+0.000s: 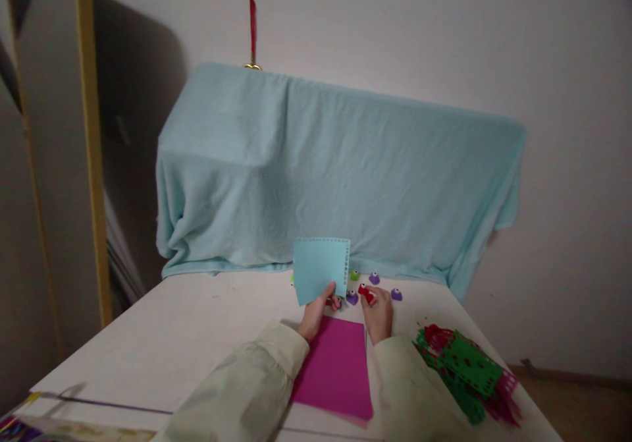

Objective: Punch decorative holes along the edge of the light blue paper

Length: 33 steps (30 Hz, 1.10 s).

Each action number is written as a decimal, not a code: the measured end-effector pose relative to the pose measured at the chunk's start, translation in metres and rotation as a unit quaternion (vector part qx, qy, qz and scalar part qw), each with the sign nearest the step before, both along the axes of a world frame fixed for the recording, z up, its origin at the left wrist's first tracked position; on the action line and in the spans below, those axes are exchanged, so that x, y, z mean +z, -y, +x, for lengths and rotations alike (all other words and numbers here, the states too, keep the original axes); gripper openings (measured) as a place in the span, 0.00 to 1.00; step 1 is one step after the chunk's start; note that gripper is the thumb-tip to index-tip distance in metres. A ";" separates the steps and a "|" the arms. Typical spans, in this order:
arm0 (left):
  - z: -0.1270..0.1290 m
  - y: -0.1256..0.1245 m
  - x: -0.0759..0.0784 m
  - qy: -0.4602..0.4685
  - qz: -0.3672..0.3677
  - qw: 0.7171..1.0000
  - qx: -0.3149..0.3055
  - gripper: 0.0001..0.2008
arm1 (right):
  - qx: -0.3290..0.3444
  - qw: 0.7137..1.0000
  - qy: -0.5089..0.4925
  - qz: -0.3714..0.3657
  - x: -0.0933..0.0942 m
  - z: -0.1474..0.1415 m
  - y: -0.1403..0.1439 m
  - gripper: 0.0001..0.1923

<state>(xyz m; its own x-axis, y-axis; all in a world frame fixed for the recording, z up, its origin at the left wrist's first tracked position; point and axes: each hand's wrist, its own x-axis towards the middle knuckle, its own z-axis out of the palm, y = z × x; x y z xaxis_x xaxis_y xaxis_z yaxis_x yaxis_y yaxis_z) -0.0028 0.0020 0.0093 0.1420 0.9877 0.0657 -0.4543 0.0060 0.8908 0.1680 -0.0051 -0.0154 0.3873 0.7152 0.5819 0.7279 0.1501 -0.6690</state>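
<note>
While pinching blue paper [320, 267] upright in left hand [314, 313], right hand [379, 313] grips red punch [366, 292]. Open white table [172, 336] to the left, near edge bare; blanket [336, 178] against far wall.

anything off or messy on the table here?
Mostly tidy. The one untidy spot is the pile of punched green and red paper at the table's right edge, heaped crookedly with pieces overhanging the rim. The pink sheet lies flat. The left hand holds a blue paper upright; the right hand pinches a red punch.
</note>
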 end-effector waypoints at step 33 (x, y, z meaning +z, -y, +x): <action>0.003 -0.009 -0.012 0.010 -0.001 1.000 0.015 0.25 | 0.164 0.978 -0.117 -0.060 0.040 0.023 -0.065 0.21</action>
